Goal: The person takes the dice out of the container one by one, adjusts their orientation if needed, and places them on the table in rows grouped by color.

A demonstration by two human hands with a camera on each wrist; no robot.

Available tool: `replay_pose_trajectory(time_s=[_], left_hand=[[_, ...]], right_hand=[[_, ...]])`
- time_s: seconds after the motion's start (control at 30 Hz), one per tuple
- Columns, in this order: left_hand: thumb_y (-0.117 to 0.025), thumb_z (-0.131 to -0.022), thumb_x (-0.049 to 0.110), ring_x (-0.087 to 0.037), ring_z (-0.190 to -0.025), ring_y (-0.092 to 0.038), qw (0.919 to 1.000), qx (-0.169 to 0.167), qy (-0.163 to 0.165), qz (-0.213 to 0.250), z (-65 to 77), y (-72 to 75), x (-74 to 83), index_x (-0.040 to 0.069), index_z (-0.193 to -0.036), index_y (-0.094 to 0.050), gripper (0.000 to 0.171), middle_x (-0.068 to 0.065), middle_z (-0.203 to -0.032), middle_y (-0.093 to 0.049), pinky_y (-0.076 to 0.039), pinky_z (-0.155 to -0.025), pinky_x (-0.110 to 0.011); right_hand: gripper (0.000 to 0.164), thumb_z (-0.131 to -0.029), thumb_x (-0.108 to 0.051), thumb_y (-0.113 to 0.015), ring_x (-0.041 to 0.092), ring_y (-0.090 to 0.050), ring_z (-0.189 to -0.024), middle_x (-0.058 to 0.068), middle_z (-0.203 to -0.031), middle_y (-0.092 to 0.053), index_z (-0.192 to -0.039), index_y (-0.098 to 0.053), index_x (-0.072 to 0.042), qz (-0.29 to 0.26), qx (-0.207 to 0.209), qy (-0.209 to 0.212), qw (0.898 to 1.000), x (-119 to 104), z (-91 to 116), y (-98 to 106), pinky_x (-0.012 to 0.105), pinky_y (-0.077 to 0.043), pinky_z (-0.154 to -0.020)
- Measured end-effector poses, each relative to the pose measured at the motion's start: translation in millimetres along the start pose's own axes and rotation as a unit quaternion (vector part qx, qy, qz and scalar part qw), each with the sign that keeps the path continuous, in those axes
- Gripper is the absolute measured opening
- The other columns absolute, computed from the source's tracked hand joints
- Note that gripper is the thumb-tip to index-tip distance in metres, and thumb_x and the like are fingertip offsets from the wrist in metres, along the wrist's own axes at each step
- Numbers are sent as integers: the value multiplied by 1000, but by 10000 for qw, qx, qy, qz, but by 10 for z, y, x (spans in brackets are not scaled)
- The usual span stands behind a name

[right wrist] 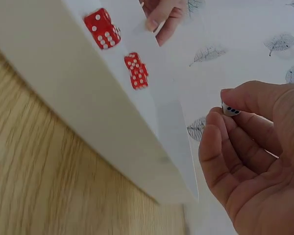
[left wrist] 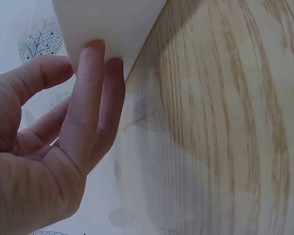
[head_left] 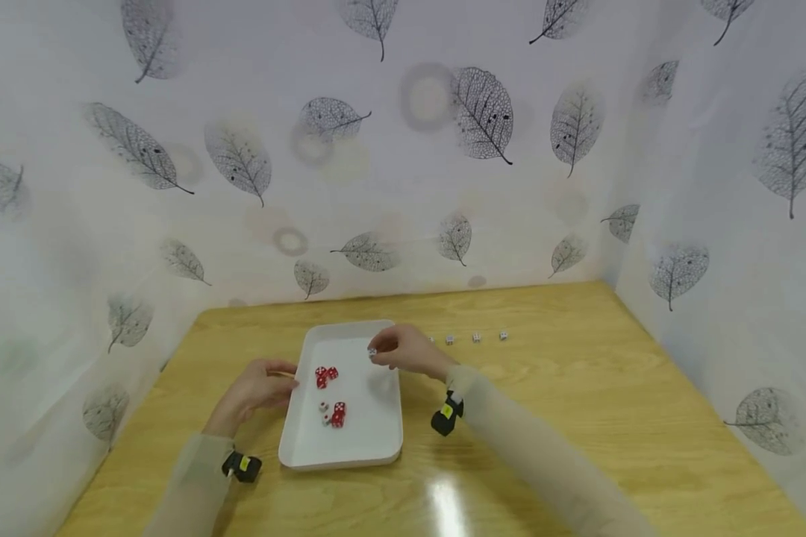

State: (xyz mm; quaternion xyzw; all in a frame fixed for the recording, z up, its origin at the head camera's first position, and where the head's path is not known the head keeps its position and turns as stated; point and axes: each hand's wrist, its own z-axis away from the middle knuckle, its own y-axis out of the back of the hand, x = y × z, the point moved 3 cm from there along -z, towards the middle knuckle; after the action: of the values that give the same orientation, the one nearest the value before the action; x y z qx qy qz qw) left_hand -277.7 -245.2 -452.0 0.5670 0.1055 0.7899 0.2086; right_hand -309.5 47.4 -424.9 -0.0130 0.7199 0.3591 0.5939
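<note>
A white tray (head_left: 356,447) lies on the wooden table with several red dice (head_left: 322,381) and a couple of white dice (head_left: 324,406) inside. At its left side, my left hand (head_left: 258,391) grips the edge; in the left wrist view the fingertips press the outer wall and the thumb sits at the rim. Over the tray's far right part, my right hand (head_left: 410,350) pinches a white die (right wrist: 229,110) between thumb and fingers. Blue pips show on that die in the right wrist view.
Several white dice (head_left: 477,338) stand in a spaced row on the table (head_left: 544,418), right of the tray. A leaf-patterned curtain (head_left: 389,186) rises behind the table and along both sides.
</note>
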Motion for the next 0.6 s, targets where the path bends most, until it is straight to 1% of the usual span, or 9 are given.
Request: replay_pose_trajectory(time_s=[0.13,0.23,0.3,0.4,0.47,0.53,0.6], left_hand=[[-67,-90,7,-23,-89,-70,10000,19,41,-39,16,-4,-12,-10,-132,-52,47,-27,-118,-64,-62,-75,-37],[-65,-91,8,-24,-92,-70,10000,-44,-1,-54,23,-7,-13,-11,-133,-50,47,-28,-118,-64,-61,-77,-38],[-65,-91,7,-24,-92,-70,10000,-28,-3,-10,20,-9,-19,-10,-132,-51,46,-27,-118,-64,-61,-77,-38],[-66,-91,6,-24,-90,-70,10000,30,-1,-2,21,-13,-28,-10,-131,-53,45,-27,-118,-64,-61,-77,-37],[-67,-90,5,-24,-89,-70,10000,74,7,-2,21,-14,-36,-9,-130,-54,44,-26,-117,-64,-62,-76,-37],[-67,-90,5,-24,-88,-70,10000,68,-26,-19,20,-17,-34,-10,-130,-54,45,-27,-117,-63,-62,-75,-37],[-67,-90,6,-24,-88,-70,10000,74,-51,-11,9,-17,-25,-10,-130,-53,45,-26,-116,-65,-62,-75,-37]], right_hand=[[27,-90,-17,-69,13,-65,-86,5,-101,-71,-113,-69,-3,-67,162,-21,9998,101,118,159,34,-59,-74],[29,-91,-16,-69,14,-65,-88,7,-103,-71,-115,-67,0,-177,262,-90,9995,176,211,294,40,-59,-77],[30,-91,-16,-69,15,-66,-90,8,-104,-71,-116,-67,1,-193,338,-165,9991,237,262,379,40,-59,-78],[31,-91,-17,-69,15,-66,-93,8,-106,-71,-117,-67,-1,-160,415,-296,9986,323,333,489,35,-59,-78],[29,-92,-19,-69,15,-66,-94,7,-107,-71,-116,-68,-4,-128,468,-352,9982,377,377,558,32,-59,-77],[27,-92,-19,-69,15,-67,-94,7,-108,-71,-115,-69,-6,-101,525,-391,9978,413,423,629,32,-59,-77],[25,-91,-18,-69,18,-67,-93,8,-107,-71,-114,-69,-6,-99,601,-386,9974,453,465,705,35,-60,-78]])
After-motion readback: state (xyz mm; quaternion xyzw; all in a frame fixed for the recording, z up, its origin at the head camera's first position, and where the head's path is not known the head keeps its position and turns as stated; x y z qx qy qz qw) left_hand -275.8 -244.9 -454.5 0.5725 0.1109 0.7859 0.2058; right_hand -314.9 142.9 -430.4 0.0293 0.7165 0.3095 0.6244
